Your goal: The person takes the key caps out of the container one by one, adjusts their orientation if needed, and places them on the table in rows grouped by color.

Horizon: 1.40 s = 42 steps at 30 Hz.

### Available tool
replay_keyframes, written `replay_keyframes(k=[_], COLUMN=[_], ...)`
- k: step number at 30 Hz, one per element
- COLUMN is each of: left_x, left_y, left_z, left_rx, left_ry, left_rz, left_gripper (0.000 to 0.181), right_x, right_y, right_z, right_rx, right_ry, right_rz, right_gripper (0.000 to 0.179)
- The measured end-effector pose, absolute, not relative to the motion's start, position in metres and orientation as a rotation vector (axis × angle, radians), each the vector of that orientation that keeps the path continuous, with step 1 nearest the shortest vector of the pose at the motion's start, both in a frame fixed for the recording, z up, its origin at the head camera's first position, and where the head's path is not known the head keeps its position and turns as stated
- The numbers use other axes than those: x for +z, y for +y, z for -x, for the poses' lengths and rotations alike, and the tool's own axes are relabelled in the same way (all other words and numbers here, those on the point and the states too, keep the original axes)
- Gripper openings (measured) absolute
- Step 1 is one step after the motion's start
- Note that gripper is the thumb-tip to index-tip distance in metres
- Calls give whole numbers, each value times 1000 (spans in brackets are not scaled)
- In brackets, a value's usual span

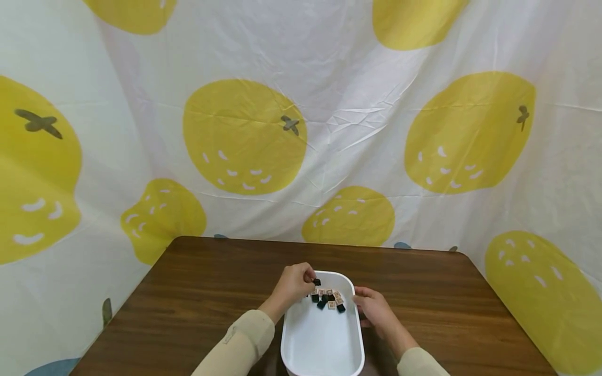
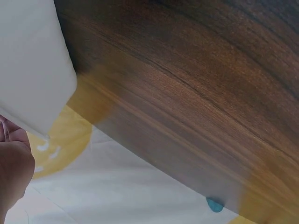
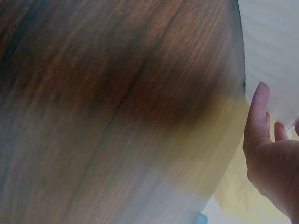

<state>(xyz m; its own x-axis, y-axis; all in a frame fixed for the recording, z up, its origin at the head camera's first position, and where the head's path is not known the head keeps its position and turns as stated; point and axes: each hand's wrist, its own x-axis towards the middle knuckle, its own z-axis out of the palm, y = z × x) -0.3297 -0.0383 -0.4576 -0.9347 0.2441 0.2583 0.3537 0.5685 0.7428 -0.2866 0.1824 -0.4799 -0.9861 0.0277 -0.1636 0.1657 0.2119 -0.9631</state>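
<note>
A long white plastic tub with rounded corners stands on the table. Small square tiles lie bunched at its far end, several black and several beige with printed marks. My left hand reaches over the tub's left rim, fingers curled, and pinches a black tile at its fingertips. On the other side my right hand holds the tub by its right rim, thumb at the edge. In the right wrist view, fingers of that hand lie along the tub's outer wall.
Brown wood-grain table extends around the tub on both sides. A white cloth with big yellow fruit prints hangs behind and beside it. In the left wrist view the tub's wall rises at the left edge.
</note>
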Motion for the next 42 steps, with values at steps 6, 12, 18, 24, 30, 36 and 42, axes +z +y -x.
replay_keyframes(k=[6, 12, 18, 24, 30, 36, 42], left_x=[-458, -458, -459, -456, -451, -453, -461], left_y=[-39, -43, -47, -51, -71, -105, -139], left_z=[329, 329, 332, 335, 343, 352, 349], left_rx=[-1378, -1490, -1687, -1806, -1804, -1646, -1447], left_ry=[-2650, -2637, -2552, -2474, -2394, -2443, -2621], left_rz=[520, 414, 350, 316, 329, 250, 228], left_gripper=[20, 18, 17, 9, 13, 20, 22], right_x=[-481, -482, -480, -478, -477, -478, -479], right_y=[183, 183, 182, 182, 182, 182, 182], right_z=[287, 288, 286, 285, 286, 286, 286], right_rx=[-1889, -1878, -1896, -1897, -1897, -1872, -1858], right_ry=[2363, 2366, 2356, 2351, 2357, 2372, 2379], right_rz=[-175, -187, -183, -184, -178, -175, -181], right_gripper=[40, 40, 40, 40, 40, 38, 38])
